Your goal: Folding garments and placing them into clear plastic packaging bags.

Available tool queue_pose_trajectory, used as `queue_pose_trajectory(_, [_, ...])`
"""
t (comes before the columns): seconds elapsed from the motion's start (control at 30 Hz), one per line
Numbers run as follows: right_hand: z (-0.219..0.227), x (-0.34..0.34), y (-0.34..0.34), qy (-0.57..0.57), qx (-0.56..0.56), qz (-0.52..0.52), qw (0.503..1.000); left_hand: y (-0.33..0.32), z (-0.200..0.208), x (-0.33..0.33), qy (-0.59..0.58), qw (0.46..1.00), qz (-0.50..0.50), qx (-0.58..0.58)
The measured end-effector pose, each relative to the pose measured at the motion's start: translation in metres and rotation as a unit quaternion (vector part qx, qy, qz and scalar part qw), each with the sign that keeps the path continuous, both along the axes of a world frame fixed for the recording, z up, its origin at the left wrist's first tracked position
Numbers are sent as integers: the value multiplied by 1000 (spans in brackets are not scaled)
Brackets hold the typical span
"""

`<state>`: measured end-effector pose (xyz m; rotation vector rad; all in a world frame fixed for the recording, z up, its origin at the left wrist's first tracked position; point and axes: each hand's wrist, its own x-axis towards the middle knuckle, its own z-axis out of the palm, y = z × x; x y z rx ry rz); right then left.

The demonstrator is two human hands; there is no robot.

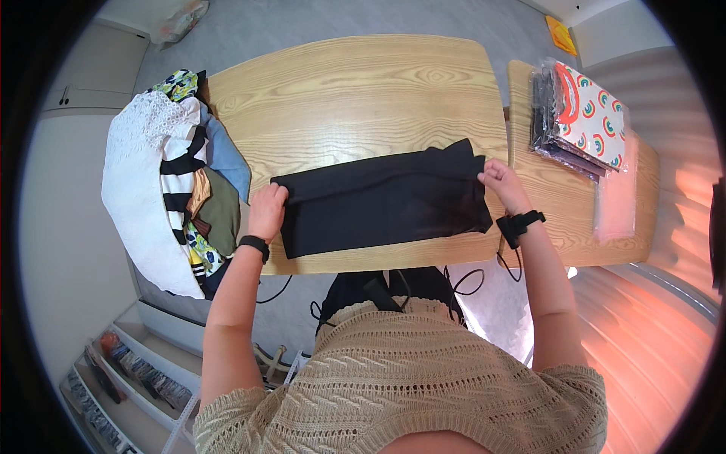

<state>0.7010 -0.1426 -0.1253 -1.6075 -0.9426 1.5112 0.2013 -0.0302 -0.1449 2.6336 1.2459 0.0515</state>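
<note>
A black folded garment (386, 200) lies as a long flat strip across the near half of the wooden table (348, 91); its exact kind does not show. At its left end, my left hand (268, 211) has its fingers closed on the upper corner. My right hand (502, 184) pinches the edge at the right end, where the cloth sticks out in uneven points. A faint crease runs lengthwise through the fabric. Both wrists carry black bands, and a cable hangs from the right one.
A heap of mixed clothes (151, 174) hangs over the table's left end. On a side table (643, 197) to the right sits a stack of bagged garments (586, 113), with clear plastic sleeves (616, 200) beside it. Shelves of packed items (144, 371) stand at the lower left.
</note>
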Motion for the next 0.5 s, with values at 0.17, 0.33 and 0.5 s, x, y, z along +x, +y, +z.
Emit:
queue_pose_trajectory(0.17, [-25, -18, -10, -37, -92, -24, 995, -31, -7, 7, 28, 996, 70, -41])
queue_pose_trajectory(0.33, [-40, -28, -5, -216, -19, 43, 975, -27, 10, 34, -11, 990, 130, -55])
queue_pose_trajectory(0.5, [2, -54, -5, -301, 200, 90, 928, -33, 59, 129, -204, 978, 12, -49])
